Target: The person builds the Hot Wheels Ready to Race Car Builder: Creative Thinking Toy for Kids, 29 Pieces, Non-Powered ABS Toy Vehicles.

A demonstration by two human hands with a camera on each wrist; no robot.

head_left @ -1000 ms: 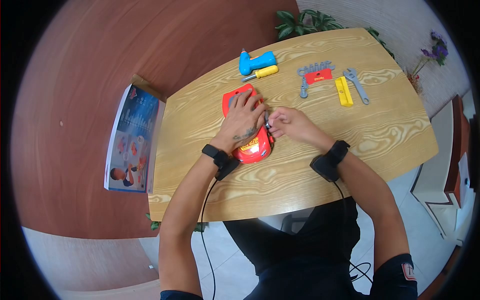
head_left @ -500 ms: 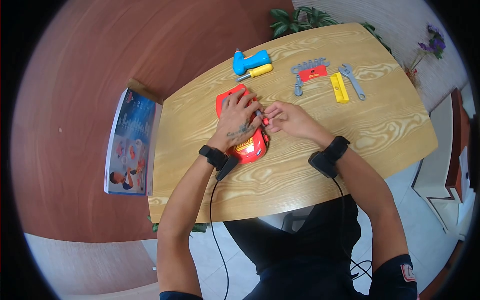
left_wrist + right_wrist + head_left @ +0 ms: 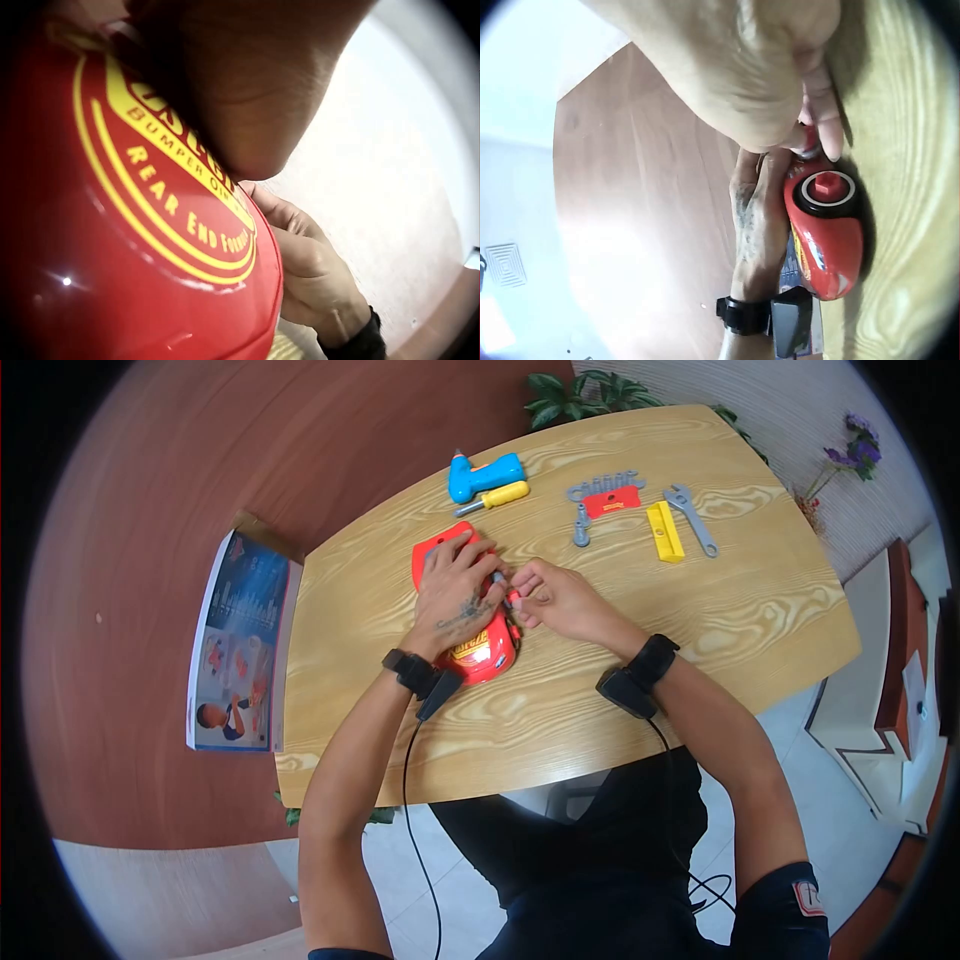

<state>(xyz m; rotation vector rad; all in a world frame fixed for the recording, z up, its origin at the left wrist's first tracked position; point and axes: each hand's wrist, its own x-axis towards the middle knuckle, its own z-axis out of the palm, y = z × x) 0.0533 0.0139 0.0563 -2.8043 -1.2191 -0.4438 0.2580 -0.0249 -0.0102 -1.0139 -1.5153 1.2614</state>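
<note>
A red toy car (image 3: pixel 474 658) with yellow lettering lies on the table. My left hand (image 3: pixel 458 585) holds it from above, fingers spread and bent over the body, thumb toward its right side. My right hand (image 3: pixel 560 600) is at that same side, thumb and fingers pinching a small red piece (image 3: pixel 810 139), mostly hidden by the fingers. Close by, a black wheel (image 3: pixel 807 202) with a white ring carries a red hex nut (image 3: pixel 828 184). In the left wrist view, the car's red side (image 3: pixel 187 315) fills much of the picture, with the right hand beyond it.
Behind the car lie a blue toy drill (image 3: pixel 485 477) and a yellow-handled screwdriver (image 3: pixel 495 498). Farther right are a red holder (image 3: pixel 612 502) with grey tools and bolts, a yellow block (image 3: pixel 664 532) and a grey wrench (image 3: pixel 692 520). A printed box (image 3: pixel 240 650) stands at the left edge.
The right hand has turned slightly at the car's side, and a red piece now shows at its fingertips where a grey part showed earlier. The left hand stays on the car; the head view has shifted.
</note>
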